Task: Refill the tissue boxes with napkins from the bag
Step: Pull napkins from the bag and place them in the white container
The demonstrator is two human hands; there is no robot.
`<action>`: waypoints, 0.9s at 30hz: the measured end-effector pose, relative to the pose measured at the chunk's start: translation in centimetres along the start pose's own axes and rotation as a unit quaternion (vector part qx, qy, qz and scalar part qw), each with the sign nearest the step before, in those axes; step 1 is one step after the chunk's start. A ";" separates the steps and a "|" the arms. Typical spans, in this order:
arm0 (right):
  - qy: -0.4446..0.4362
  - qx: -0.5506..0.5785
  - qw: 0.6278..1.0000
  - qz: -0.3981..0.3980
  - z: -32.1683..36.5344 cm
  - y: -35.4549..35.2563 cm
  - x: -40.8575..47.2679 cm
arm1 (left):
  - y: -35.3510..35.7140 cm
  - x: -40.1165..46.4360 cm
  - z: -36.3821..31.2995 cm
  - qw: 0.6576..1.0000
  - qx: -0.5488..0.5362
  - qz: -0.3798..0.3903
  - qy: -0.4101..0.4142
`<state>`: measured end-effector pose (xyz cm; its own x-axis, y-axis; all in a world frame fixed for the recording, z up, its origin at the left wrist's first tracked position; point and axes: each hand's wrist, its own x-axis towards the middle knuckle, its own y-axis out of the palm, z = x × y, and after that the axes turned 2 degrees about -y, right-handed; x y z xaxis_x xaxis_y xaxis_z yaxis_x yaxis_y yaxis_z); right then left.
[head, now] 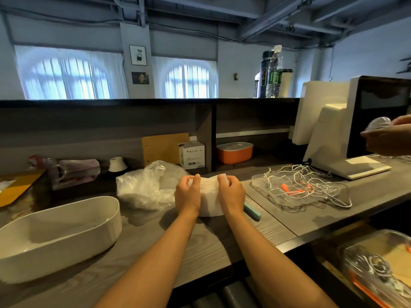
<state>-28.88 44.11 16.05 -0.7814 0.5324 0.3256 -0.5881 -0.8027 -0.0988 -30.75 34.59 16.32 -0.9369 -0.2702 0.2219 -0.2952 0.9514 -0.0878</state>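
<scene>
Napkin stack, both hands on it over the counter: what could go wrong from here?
1. Both hands, left and right, pinch only the top of the napkin stack; lower sheets may fan out or drop.
2. The open white box sits well to the left, so the carry could shed napkins.
3. The loose plastic bag beside it might snag.

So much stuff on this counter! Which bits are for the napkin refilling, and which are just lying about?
For the job: napkin stack, held by left hand and right hand; plastic bag; white box; orange box.

Lying about: cords; screen; bottles; carton.
</scene>
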 end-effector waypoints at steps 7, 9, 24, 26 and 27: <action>-0.008 -0.005 1.000 0.023 -0.1 0.7 0.9 | -0.5 0.4 -0.1 0.998 -0.030 -0.059 -0.011; 0.010 -0.001 1.000 0.019 -0.2 0.5 1.1 | -0.2 0.3 -0.1 0.999 0.008 -0.031 -0.001; 0.042 0.089 0.995 0.013 0.2 0.1 1.2 | -0.3 -0.4 -0.3 0.999 -0.035 -0.006 0.025; 0.026 0.085 0.995 0.035 0.4 0.4 1.0 | -0.3 -0.2 -0.3 0.999 -0.039 -0.003 0.029; 0.019 0.083 0.996 0.038 0.3 0.4 1.0 | -0.4 -0.2 -0.4 0.999 -0.033 -0.005 0.029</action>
<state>-29.83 44.23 16.63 -0.8315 0.4760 0.2863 -0.4872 -0.8726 0.0358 -30.40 34.34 16.66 -0.9214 -0.2717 0.2780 -0.2887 0.9572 -0.0213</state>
